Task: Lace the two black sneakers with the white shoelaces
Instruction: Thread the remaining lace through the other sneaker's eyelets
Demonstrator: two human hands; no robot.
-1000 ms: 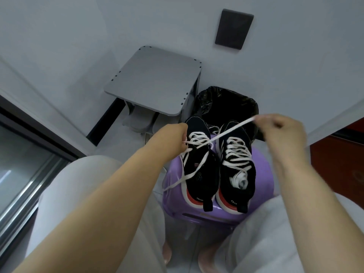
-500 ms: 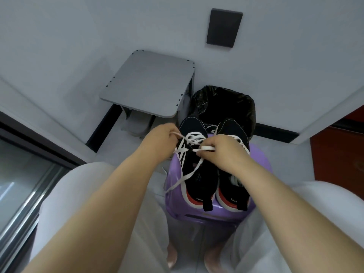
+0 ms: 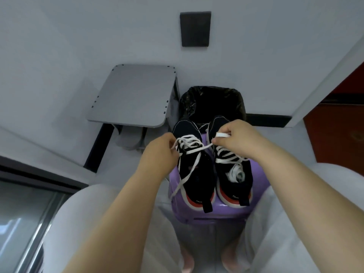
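Right hand (image 3: pixel 235 140): fingers curled, thumb and forefinger pinching one free end of the left shoe's lace; held above the toe end of the right sneaker.
Left hand (image 3: pixel 157 149): fingers curled at the outer edge of the left sneaker, fingertips on its lace by the eyelets; whether it actually pinches the strand cannot be told.
White shoelace (image 3: pixel 190 141): crossed in loose rows over the front half of the left sneaker. One strand runs across to the right hand. The other trails down over the shoe and hangs past the stool's edge.
Left sneaker (image 3: pixel 197 174): black, white and red sole, heel toward the person, laced only partway; stands on the stool touching its pair.
Right sneaker (image 3: pixel 223 182): black, same sole, beside the left one on the stool.
Second lace (image 3: pixel 228 159): white, threaded in several rows on the right sneaker.
Purple stool (image 3: pixel 216 215): carries both shoes, between the person's knees.
Trousers (image 3: pixel 88 213): pale, both thighs flanking the stool.
Black bin (image 3: pixel 212 103): lined, just beyond the shoe toes, against the wall.
Grey panel (image 3: pixel 134 95): flat, rounded corners, left of the bin.
Dark plate (image 3: pixel 195 28): on the wall above.
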